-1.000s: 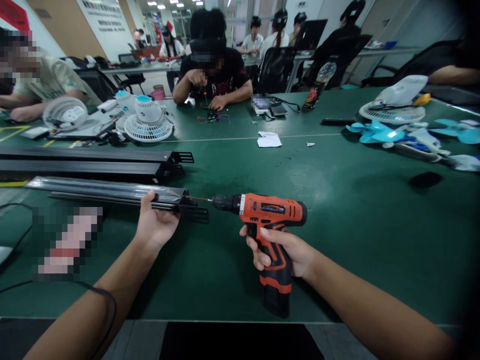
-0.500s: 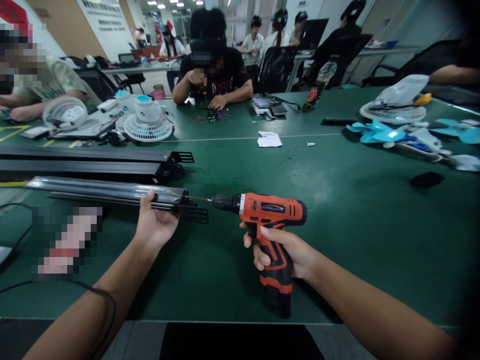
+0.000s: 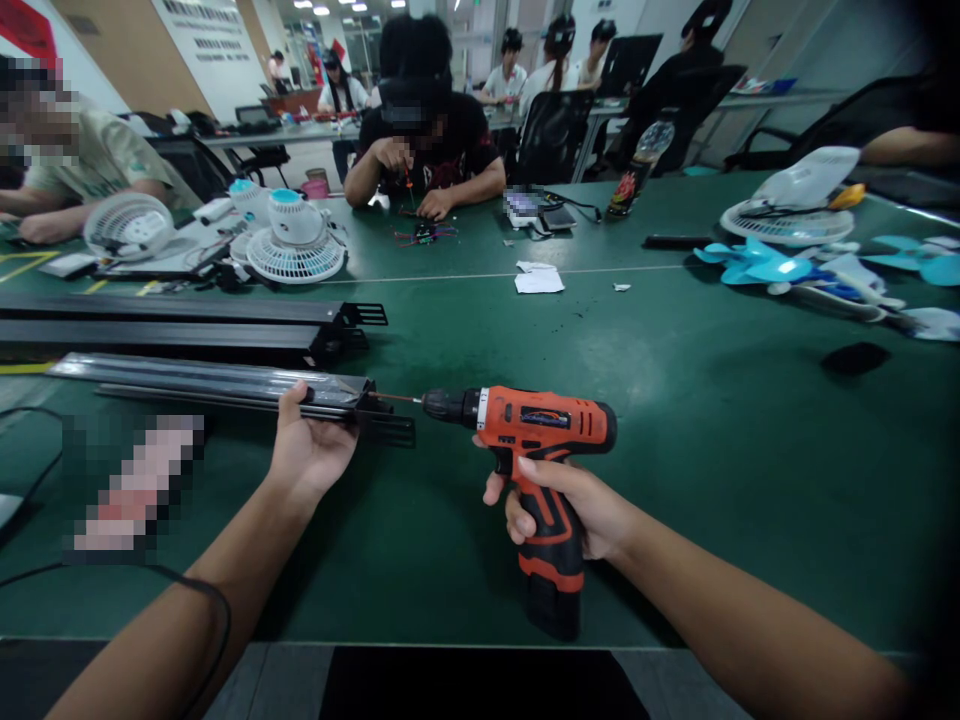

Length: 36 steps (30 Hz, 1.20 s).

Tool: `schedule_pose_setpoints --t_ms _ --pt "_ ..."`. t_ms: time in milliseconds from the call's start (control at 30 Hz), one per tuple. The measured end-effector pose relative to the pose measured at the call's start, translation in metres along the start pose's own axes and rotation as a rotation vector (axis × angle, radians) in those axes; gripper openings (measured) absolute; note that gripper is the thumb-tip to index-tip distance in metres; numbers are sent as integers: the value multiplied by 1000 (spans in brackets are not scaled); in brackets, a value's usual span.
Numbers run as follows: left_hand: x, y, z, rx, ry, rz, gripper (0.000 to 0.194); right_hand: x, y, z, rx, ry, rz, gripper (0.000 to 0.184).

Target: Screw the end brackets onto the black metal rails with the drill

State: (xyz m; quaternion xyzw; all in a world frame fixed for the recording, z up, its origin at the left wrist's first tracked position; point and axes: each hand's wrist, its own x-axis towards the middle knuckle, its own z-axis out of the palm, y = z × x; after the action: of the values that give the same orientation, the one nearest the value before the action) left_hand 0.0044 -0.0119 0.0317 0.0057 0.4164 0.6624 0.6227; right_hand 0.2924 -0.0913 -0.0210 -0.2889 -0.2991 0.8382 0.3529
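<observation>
An orange and black cordless drill [image 3: 551, 420] is gripped by its handle in my right hand [image 3: 570, 500]. Its long thin bit [image 3: 397, 397] points left and meets the end of a long dark metal bar [image 3: 225, 382] with a shiny clear wrap. My left hand [image 3: 315, 450] is closed around that bar near its right end, thumb on top and fingers beneath. A slotted black bracket [image 3: 390, 428] sticks out from this end. Whether the bit's tip sits in a screw or a hole is too small to tell.
Behind the held bar lie two more black bars [image 3: 172, 330]. White fan parts [image 3: 296, 245] stand at the back left, and blue fan blades [image 3: 757, 265] at the right. Scrap paper [image 3: 538, 278] lies mid-table. A black cable [image 3: 187, 575] runs over my left forearm. A co-worker [image 3: 424, 150] sits opposite.
Both hands and the bar stay almost in place. My right index and middle fingers have loosened and shifted around the drill's trigger area; the drill has barely moved.
</observation>
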Motion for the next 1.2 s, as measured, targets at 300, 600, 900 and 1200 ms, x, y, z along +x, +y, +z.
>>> schedule_pose_setpoints --t_ms 300,600,900,1200 --pt "0 0 -2 9 -7 0 23 3 -5 2 99 -50 -37 44" --pt "-1 -1 1 27 22 -9 25 2 -2 -3 109 -151 -53 38" --pt "2 -1 -1 36 -8 6 25 3 -1 -2 105 -145 -62 31" --pt "2 -1 -2 22 -22 10 24 4 -1 -2 199 -221 -42 39"
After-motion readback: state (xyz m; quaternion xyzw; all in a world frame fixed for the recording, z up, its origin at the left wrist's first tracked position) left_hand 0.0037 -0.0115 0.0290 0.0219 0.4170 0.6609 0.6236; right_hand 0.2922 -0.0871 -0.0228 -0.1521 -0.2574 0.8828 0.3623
